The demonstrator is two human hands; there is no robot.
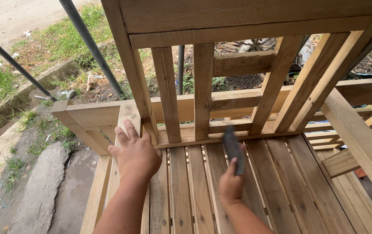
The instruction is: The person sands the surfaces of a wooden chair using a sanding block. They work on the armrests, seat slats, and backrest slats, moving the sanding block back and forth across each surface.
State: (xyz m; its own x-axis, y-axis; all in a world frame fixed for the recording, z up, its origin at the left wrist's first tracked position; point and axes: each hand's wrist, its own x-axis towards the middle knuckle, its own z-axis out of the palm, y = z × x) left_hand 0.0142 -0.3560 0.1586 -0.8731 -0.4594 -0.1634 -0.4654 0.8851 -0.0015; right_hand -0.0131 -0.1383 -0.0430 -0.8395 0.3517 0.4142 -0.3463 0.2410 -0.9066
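A bare wooden slatted bench (281, 182) fills the view, with vertical back slats (203, 91) and a flat seat of planks. My left hand (134, 152) lies flat, fingers spread, on the seat's left edge beside the armrest post (140, 99). My right hand (231, 184) grips a dark grey strip (232, 148), blurred and likely sandpaper. The strip rests against the seat planks near the foot of the back slats.
The left armrest (86, 116) juts out at seat height. Another wooden rail (359, 138) slants across the right. Dark metal poles (92, 47) cross the upper left above grass, dirt and a concrete kerb (29, 86). Leaf litter lies behind the bench.
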